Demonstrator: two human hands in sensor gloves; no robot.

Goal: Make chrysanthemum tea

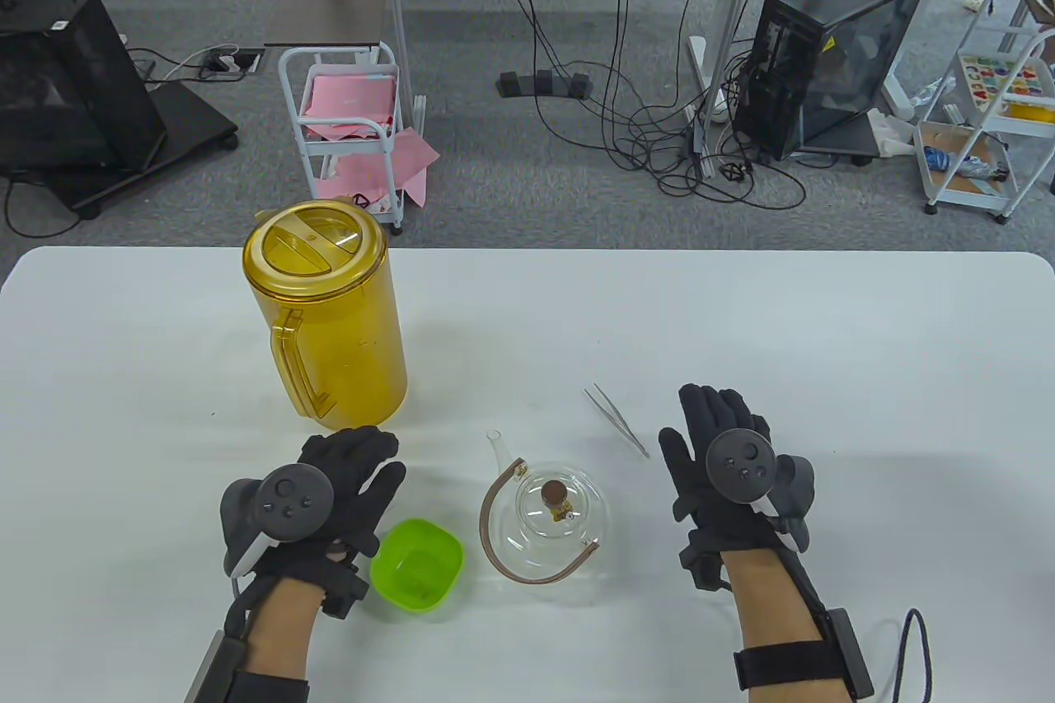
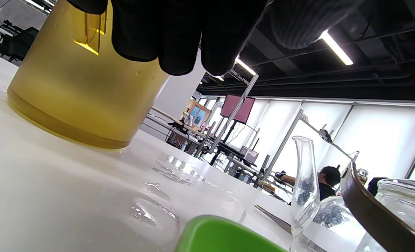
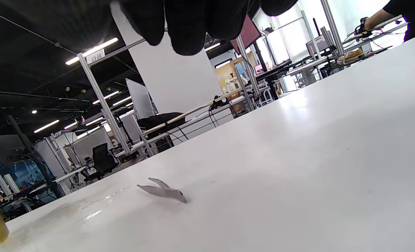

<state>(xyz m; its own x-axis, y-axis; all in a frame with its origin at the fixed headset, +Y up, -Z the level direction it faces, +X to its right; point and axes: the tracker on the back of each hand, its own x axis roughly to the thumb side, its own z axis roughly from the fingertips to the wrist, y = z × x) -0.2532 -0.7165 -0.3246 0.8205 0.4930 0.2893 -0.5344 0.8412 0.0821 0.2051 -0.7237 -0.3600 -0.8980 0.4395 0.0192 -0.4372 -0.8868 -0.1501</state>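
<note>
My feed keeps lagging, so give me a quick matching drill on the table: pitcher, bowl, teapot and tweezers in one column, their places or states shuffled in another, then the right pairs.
Things:
1. amber pitcher
2. green bowl
3. glass teapot
4. tweezers

Places or states:
A. lying flat just left of the right hand
B. lid on, handle folded down to the table
C. far left, lid shut, handle toward the person
D. right beside the left hand, open side up

Pairs: 1-C, 2-D, 3-B, 4-A
</note>
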